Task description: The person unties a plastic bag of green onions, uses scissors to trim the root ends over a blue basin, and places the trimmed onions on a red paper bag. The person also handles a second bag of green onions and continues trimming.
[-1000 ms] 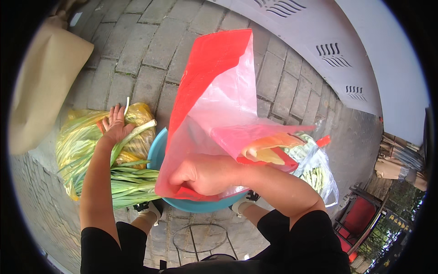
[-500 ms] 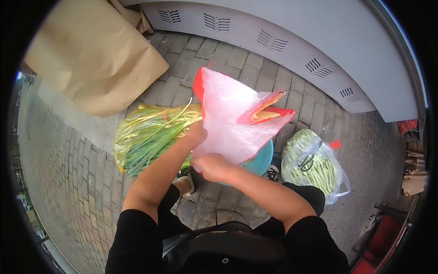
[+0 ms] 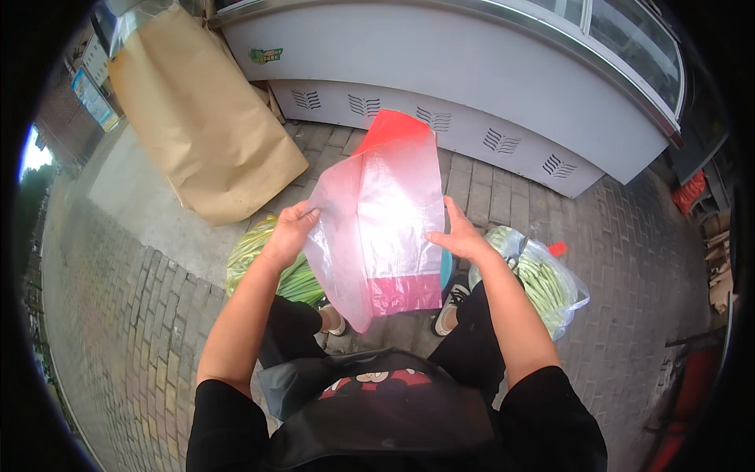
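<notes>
A thin plastic bag (image 3: 401, 212), pinkish white with a red end and a dark pink band, hangs spread out in front of me. My left hand (image 3: 292, 230) pinches its left edge between thumb and fingers. At the bag's right edge is my right hand (image 3: 464, 234), thumb and fingers apart, the thumb tip against the plastic. Behind the bag, only a sliver of a blue basin (image 3: 447, 267) shows. Green leafy stalks (image 3: 297, 282) in a yellow bag lie to the left. On the right, long green beans (image 3: 543, 283) fill a clear plastic bag.
A large brown paper-covered object (image 3: 204, 118) stands at far left. A grey-white display cabinet (image 3: 440, 59) with vents runs along the back. My shoes (image 3: 450, 309) rest on the brick paving (image 3: 621, 315). Red netting (image 3: 689, 193) and cardboard (image 3: 719, 267) are at far right.
The plastic bag has been turned and spread more upright. My hands have moved from close together near its lower edge to opposite sides. The view has tilted up, showing more of the cabinet.
</notes>
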Available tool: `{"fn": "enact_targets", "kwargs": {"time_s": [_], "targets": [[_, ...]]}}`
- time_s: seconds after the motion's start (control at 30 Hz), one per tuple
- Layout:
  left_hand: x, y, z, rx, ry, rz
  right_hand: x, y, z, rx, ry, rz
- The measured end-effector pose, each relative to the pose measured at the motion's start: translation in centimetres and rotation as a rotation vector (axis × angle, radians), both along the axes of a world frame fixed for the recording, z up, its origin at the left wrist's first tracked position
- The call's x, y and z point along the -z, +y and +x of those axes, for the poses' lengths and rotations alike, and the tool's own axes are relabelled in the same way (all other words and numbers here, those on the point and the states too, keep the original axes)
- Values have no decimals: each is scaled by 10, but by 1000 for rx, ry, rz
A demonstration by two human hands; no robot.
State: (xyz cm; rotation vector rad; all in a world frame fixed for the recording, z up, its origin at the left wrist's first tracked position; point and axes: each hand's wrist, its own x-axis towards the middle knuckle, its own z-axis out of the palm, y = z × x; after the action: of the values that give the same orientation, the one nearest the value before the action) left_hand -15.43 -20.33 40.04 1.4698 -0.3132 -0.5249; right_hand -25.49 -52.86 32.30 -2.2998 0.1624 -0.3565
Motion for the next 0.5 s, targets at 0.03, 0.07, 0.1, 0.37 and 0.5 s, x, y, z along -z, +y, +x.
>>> {"fn": "enact_targets", "kwargs": {"time_s": [0.03,0.07,0.1,0.37,0.5], "targets": [[-5,1,-10,-7,-11,-32,9,12,0,100,-106,-110],[-9,1,-19,-13,-22,-67,10,9,-1,103,4,175],[-14,0,-24,-28,-5,-70,10,3,1,105,116,457],[-19,-19,-65,-11,74,-41,-98,66,11,-370,198,778],[-33,-48,-71,-44,-53,-121,-118,117,13,-486,96,588]]}}
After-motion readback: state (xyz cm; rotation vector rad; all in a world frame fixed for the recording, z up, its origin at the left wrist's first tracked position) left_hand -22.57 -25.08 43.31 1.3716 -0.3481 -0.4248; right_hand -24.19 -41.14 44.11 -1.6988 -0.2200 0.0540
